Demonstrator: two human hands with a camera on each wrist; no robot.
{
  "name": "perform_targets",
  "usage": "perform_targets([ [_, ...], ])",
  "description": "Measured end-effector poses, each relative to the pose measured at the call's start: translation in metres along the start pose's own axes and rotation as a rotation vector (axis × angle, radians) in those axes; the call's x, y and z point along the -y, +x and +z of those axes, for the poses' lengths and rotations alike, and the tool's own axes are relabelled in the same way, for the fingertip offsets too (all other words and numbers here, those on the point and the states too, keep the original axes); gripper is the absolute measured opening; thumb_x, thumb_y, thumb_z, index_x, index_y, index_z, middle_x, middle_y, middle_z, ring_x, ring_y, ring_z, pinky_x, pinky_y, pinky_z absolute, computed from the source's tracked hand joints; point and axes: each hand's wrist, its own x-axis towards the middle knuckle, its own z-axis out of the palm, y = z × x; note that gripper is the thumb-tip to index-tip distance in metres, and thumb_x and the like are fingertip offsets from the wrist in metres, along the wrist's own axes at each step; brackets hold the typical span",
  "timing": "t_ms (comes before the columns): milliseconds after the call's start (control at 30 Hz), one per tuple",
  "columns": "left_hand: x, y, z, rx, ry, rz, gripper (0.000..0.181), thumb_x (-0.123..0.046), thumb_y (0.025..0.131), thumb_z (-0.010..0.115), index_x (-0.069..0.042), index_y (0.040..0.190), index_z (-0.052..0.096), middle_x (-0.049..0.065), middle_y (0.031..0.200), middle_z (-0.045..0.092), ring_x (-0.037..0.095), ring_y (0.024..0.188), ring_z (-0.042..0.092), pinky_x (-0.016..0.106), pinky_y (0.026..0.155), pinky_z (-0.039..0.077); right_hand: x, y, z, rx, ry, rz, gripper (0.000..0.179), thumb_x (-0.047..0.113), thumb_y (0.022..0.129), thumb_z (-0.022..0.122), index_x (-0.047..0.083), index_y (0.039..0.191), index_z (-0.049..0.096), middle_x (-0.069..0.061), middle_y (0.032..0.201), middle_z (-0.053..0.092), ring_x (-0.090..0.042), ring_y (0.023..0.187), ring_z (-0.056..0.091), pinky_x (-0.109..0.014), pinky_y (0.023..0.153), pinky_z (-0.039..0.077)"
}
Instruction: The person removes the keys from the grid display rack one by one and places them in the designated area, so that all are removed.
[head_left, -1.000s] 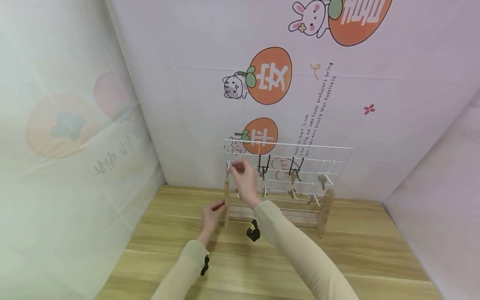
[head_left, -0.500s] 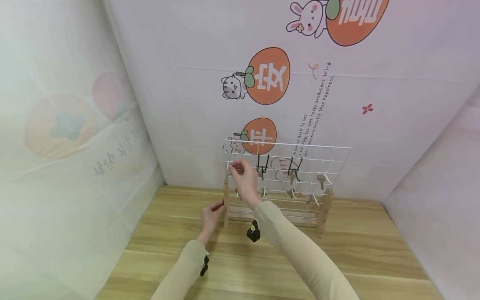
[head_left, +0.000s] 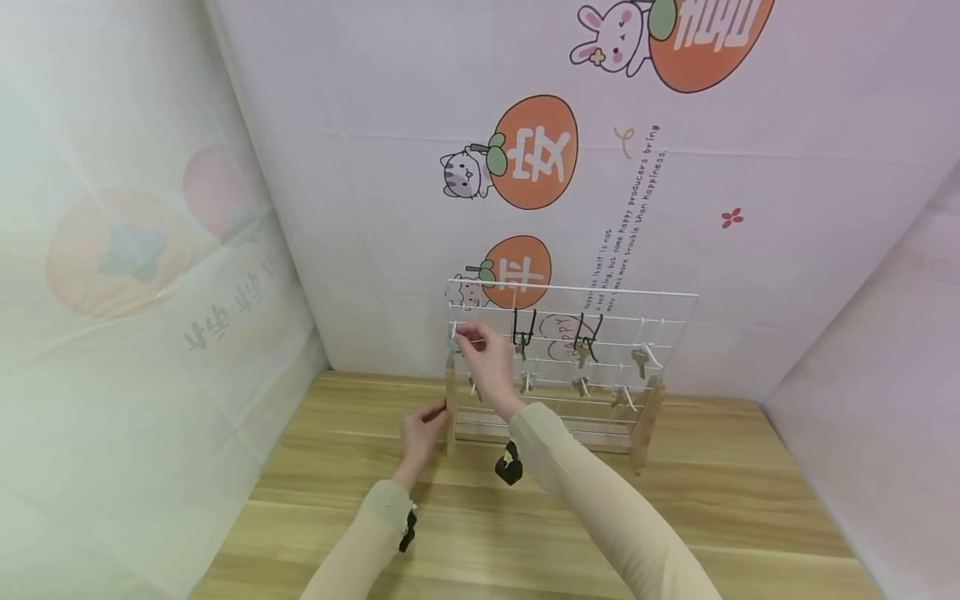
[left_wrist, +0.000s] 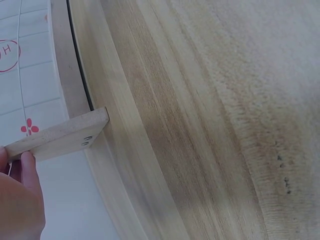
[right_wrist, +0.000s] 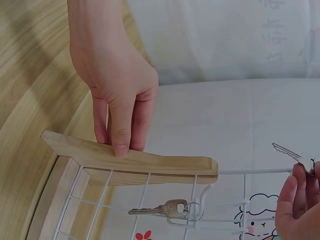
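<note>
A white wire grid rack (head_left: pixel 577 292) with wooden side posts stands on the table. My left hand (head_left: pixel 423 429) grips the rack's left wooden post (right_wrist: pixel 165 165), thumb on one face and fingers on the other. At the rack's upper left, my right hand (head_left: pixel 487 358) pinches a silver key (right_wrist: pixel 288 152) by its head end, beside a white hook (head_left: pixel 453 330). The key's blade points away from the fingertips in the right wrist view. Below it, another key (right_wrist: pixel 172 207) hangs by its ring from a white hook (right_wrist: pixel 205 200). In the left wrist view, the left hand (left_wrist: pixel 20 200) shows only partly.
Several more keys hang on the rack, one on the right (head_left: pixel 640 361). Black double hooks (head_left: pixel 523 325) are fixed along its upper part. A wood-grain table (head_left: pixel 600 533) lies beneath, with a printed cloth wall (head_left: pixel 375 208) close behind and others at the sides.
The scene has drifted slightly left in the head view. Both hands keep the same places at the rack, the left on the post and the right at the upper left hook.
</note>
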Motion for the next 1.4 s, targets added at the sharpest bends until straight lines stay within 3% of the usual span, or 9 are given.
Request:
perform_targets([
  [400,0.001,0.000,0.000,0.006,0.000,-0.012,0.023,-0.014,0.089,0.073,-0.003,0.109,0.074,0.018,0.111,0.075,0.029,0.099,0.073,0.025,0.080,0.064,0.000,-0.007,-0.004,0.016,0.048,0.004,0.011,0.019,0.095,0.067,0.012,0.103,0.071,-0.007,0.100,0.075,-0.020,0.087,0.072,-0.027,0.077,0.063],
  [667,-0.003,-0.001,0.000,-0.005,-0.020,0.019,0.021,-0.009,0.088,0.074,0.001,0.106,0.074,0.021,0.108,0.075,0.033,0.097,0.073,0.024,0.078,0.064,0.002,-0.012,-0.006,-0.003,0.060,0.006,0.013,0.022,0.096,0.066,0.012,0.103,0.071,-0.007,0.099,0.075,-0.021,0.086,0.072,-0.025,0.075,0.063],
  [967,-0.002,-0.002,0.002,-0.019,-0.039,0.056,0.019,-0.005,0.087,0.073,0.004,0.105,0.074,0.023,0.106,0.074,0.033,0.095,0.073,0.019,0.075,0.063,0.005,-0.015,-0.011,0.000,0.095,0.048,0.016,0.025,0.096,0.066,0.013,0.106,0.070,-0.006,0.102,0.073,-0.030,0.093,0.072,-0.026,0.076,0.063],
  [1133,-0.004,-0.002,0.006,-0.022,-0.069,0.060,0.023,-0.002,0.087,0.073,0.004,0.109,0.072,0.025,0.110,0.073,0.035,0.099,0.073,0.022,0.079,0.064,0.007,-0.016,-0.013,-0.010,0.113,0.053,0.016,0.024,0.096,0.066,0.012,0.106,0.070,-0.007,0.102,0.073,-0.034,0.096,0.072,-0.025,0.077,0.063],
  [1400,-0.012,-0.002,0.010,-0.055,-0.119,0.063,0.032,-0.001,0.086,0.072,0.002,0.118,0.068,0.025,0.117,0.070,0.039,0.107,0.070,0.027,0.085,0.063,0.006,-0.019,-0.015,-0.022,0.122,0.065,0.014,0.022,0.096,0.067,0.012,0.105,0.070,-0.007,0.101,0.073,-0.028,0.092,0.073,-0.022,0.075,0.062],
])
